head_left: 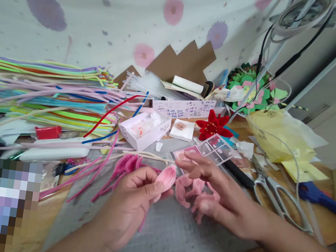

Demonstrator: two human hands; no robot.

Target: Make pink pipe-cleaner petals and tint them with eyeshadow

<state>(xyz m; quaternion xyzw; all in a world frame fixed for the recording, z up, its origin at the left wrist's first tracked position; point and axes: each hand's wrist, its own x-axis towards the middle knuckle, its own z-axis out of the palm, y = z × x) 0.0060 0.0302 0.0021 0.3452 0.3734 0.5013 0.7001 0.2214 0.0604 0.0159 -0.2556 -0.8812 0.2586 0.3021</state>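
Note:
Between the thumb and fingers of my left hand [137, 199] is a pale pink petal [167, 178], made of fuzzy chenille stem, its rounded tip pointing up. My right hand [218, 187] hovers just right of it, fingers apart and stretched forward, holding nothing. Under and beside that hand lie several pale pink chenille pieces [182, 192], partly covered by its fingers. Darker pink looped petals [128, 164] with long stems lie behind my left hand. A grey cutting mat [167, 242] spreads beneath both hands.
Bundles of coloured chenille stems [55, 104] fill the left side. A white box [144, 129] and a red chenille flower [214, 126] stand at the back. Scissors [280, 196] and a blue-handled tool [326, 200] lie right, near a yellow bag [279, 133].

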